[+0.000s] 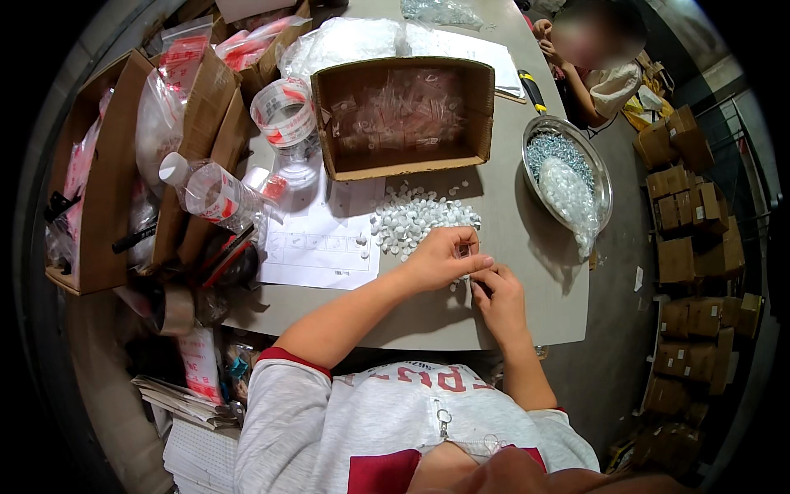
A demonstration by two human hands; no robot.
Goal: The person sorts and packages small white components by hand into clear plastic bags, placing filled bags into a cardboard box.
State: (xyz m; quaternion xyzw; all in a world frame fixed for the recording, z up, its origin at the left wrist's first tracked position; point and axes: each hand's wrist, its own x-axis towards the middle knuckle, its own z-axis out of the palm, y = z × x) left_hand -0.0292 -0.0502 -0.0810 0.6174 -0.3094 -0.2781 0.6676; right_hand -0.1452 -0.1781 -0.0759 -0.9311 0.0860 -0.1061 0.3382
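The small caps (420,218) heaped on the table are seen as white, matt plastic. The table (527,305) is shown as a smooth, dull grey surface. The open box (403,160) is made of rough brown cardboard, and thin, glossy clear plastic pieces are held in it. The oval tray (605,177) is of shiny metal. The printed sheet (321,247) is matt white paper.

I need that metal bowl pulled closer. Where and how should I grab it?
Take the metal bowl by its near rim, coming from the right hand's side. The rim is thin, raised and bare there; the clear bag and small metal parts fill the middle.
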